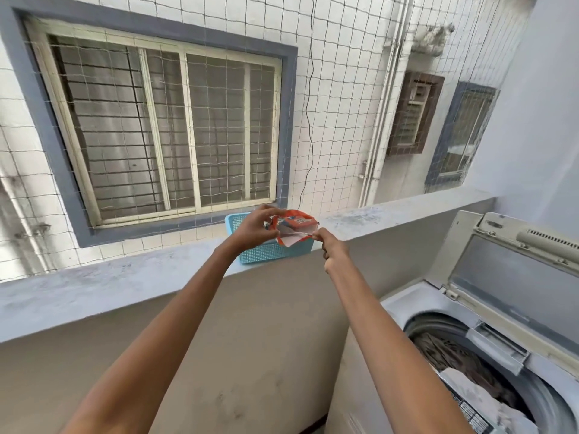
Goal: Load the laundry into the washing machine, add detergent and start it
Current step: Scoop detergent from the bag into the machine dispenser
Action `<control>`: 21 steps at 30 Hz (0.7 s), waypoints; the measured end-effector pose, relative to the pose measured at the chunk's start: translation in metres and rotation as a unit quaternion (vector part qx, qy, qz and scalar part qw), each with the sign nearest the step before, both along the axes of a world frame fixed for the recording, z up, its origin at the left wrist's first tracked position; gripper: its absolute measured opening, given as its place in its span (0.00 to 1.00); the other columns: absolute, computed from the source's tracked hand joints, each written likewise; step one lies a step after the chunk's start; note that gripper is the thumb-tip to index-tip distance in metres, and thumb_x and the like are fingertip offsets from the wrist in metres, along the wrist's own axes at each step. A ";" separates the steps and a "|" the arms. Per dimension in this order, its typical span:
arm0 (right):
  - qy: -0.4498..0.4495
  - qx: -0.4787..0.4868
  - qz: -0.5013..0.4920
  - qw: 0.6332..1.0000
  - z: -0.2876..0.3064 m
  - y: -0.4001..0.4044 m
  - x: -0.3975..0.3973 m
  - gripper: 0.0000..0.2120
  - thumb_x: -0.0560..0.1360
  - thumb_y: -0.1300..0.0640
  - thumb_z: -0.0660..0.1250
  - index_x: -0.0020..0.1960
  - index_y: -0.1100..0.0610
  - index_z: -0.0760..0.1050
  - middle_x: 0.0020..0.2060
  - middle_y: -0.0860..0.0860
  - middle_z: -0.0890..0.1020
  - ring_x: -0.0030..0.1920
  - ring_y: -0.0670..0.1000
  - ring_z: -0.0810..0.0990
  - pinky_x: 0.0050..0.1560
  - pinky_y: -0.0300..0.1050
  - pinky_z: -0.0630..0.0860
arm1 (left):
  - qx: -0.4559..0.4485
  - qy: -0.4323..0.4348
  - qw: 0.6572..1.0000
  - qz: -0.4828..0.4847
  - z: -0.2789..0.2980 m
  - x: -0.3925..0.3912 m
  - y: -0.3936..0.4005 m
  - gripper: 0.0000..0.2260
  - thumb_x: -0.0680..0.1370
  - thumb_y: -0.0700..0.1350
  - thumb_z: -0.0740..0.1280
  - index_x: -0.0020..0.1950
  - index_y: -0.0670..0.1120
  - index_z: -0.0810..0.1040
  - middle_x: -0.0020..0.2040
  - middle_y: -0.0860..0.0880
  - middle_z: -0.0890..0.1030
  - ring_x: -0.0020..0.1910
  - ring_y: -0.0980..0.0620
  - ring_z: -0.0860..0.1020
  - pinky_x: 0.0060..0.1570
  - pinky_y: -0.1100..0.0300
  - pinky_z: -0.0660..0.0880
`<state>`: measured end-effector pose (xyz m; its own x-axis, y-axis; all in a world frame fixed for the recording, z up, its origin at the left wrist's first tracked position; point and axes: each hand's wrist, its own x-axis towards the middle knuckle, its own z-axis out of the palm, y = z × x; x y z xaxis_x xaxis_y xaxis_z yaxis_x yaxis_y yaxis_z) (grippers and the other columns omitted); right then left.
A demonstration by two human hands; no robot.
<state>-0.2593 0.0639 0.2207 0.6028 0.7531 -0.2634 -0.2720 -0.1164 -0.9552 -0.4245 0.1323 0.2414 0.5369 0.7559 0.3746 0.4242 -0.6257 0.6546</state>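
Orange crinkled foil, a detergent packet (293, 228), is pinched between both hands: the left hand (255, 231) curls round its side, the right hand (333, 249) nips its torn white edge. Its print is too small to read. Behind, partly hidden, a blue mesh plastic basket (269, 253) sits on the rough concrete ledge (125, 277). Lower right, the open washing machine (488, 339), cut off, holds crumpled laundry (463, 383).

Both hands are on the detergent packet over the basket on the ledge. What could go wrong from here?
1. The left hand and right hand pull the orange detergent packet apart; a sudden tear could scatter its contents.
2. This happens above the blue basket on the ledge, away from the open washing machine, so spills would likely miss the drum.
3. A knock might shift the basket on the ledge.
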 end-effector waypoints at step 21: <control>0.002 0.026 -0.074 0.997 0.020 -0.064 0.069 0.07 0.69 0.57 0.69 0.33 0.57 0.78 0.22 0.44 0.69 0.28 0.46 0.59 0.28 0.40 0.57 | -0.201 -0.441 0.862 0.147 0.010 0.104 -0.086 0.17 0.82 0.44 0.53 0.64 0.39 0.75 0.60 0.39 0.77 0.57 0.44 0.77 0.60 0.47 0.75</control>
<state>-0.1904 0.0000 0.2403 0.7081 0.6683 -0.2278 -0.2856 -0.0240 -0.9581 -0.3204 0.0465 0.2514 -0.0604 0.9748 0.2146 -0.2477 -0.2229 0.9429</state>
